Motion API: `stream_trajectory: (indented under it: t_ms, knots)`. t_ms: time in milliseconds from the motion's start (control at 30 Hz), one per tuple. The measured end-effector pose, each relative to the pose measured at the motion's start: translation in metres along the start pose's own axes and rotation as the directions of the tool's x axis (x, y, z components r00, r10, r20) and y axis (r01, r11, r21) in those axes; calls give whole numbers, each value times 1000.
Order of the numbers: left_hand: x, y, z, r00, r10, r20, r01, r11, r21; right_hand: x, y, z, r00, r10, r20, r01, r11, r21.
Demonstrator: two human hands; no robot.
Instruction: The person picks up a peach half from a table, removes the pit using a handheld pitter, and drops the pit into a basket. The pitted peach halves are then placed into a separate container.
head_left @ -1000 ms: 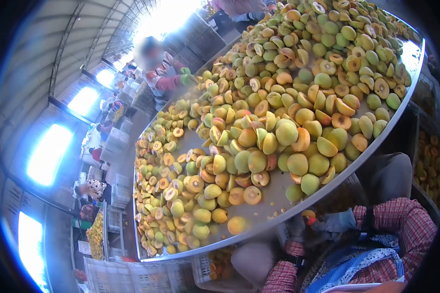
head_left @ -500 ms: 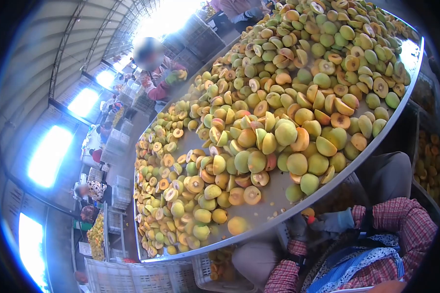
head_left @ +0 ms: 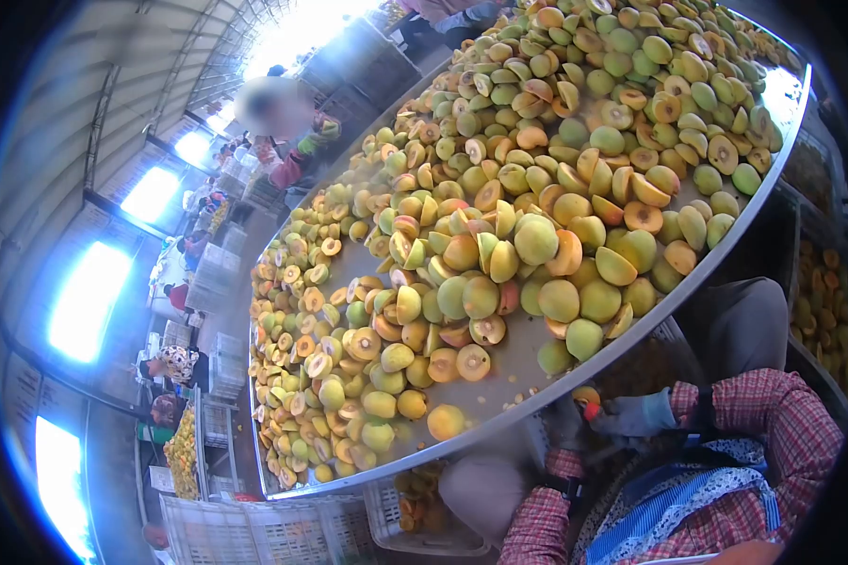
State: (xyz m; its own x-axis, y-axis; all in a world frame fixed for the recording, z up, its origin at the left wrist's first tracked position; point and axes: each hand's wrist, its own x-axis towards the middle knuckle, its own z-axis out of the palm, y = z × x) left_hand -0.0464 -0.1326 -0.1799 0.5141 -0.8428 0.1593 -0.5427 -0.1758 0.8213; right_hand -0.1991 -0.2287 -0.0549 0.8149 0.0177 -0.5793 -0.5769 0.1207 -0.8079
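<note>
At the lower right, below the table's rim, my two gloved hands meet in front of my lap. My left hand [head_left: 563, 426], in a dark grey glove, is closed around a yellow-orange peach half [head_left: 586, 394]. Against it, my right hand [head_left: 636, 415], in a grey-blue glove, has its fingers curled around something with a small red part [head_left: 592, 411]; the rest of it is hidden. Just above lies the metal table [head_left: 513, 363], heaped with whole and halved yellow-green peaches [head_left: 537, 240], several showing their pits.
White plastic crates [head_left: 254, 532] stand below the table's near end. Another crate [head_left: 429, 541] with cut fruit is beside my knee, and more fruit [head_left: 824, 311] is at the right. Across the table a co-worker [head_left: 287, 141] handles fruit. Other people and crates line the left side.
The view has shifted slightly, so the table and fruit sit a little further left. My hands stay together at the peach half. The co-worker's gloved hand has moved slightly up and left in the picture.
</note>
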Motion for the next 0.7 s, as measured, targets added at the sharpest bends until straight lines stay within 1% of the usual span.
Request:
stream_trajectory:
  t_ms: [33, 67, 100, 133, 167, 200, 233, 267, 300, 333, 367, 400, 433, 467, 500, 533, 600, 633, 667, 700]
  knots:
    - [0, 1, 1, 1000, -18, -3, 18, 999, -48, -2, -1, 2, 984, -167, -68, 168, 986, 0]
    - [0, 0, 2, 999, -44, -5, 43, 993, -109, -6, -1, 6, 938, -319, -134, 321, 947, -8]
    - [3, 2, 2, 997, -74, -5, 72, 981, -180, -5, 4, 8, 937, -311, -158, 325, 943, 72]
    - [3, 5, 2, 991, -130, 20, 130, 948, -289, 1, 14, 10, 941, -285, -182, 315, 935, 164]
    - [2, 7, 3, 981, -187, 51, 192, 900, -391, 18, 28, 3, 445, -889, -112, 756, 439, -486]
    - [4, 11, 5, 965, -246, 88, 256, 828, -498, 5, 18, 1, 763, -616, -195, 600, 787, -141]
    - [6, 14, 6, 947, -293, 134, 313, 740, -595, -8, 1, -3, 959, -254, -128, 277, 936, 217]
    - [7, 17, 6, 931, -322, 171, 350, 657, -668, -14, -11, -7, 986, 163, -44, -134, 913, 385]
    - [9, 20, 6, 913, -348, 214, 387, 571, -724, -12, -8, -9, 982, 184, -33, -156, 907, 391]
    - [6, 23, 7, 930, -318, 185, 351, 617, -705, -10, -4, -8, 984, 178, -8, -154, 873, 463]
    - [7, 31, 5, 951, -278, 137, 297, 688, -663, -8, -1, -6, 986, 168, 11, -148, 832, 535]
    - [4, 43, 6, 985, -170, -5, 147, 866, -479, -9, -4, -5, 979, 202, -17, -171, 867, 468]
    - [2, 33, 8, 984, -176, -2, 153, 864, -480, -9, -7, -4, 978, 207, -14, -177, 865, 470]
    - [-2, 15, 12, 972, -229, 42, 211, 788, -578, -11, -10, -3, 983, 181, -29, -148, 876, 458]
    - [-1, 15, 11, 957, -276, 92, 265, 696, -667, -12, -11, -3, 987, 154, -45, -119, 888, 445]
    - [-2, 15, 10, 955, -280, 97, 271, 693, -668, -11, -11, -3, 986, 159, -43, -123, 885, 448]
    - [0, 25, 5, 965, -255, 59, 250, 828, -502, -9, -11, -4, 978, 195, -78, -168, 948, 269]
    - [4, 32, 2, 966, -254, 58, 248, 829, -501, -9, -14, -4, 978, 193, -78, -166, 949, 268]
    - [8, 38, 1, 988, -125, -89, 90, 942, -323, -10, -17, -3, 975, 196, -108, -168, 960, 223]
    - [8, 41, 0, 979, 30, -201, -54, 992, -113, -11, -17, -1, 970, 200, -137, -174, 968, 181]
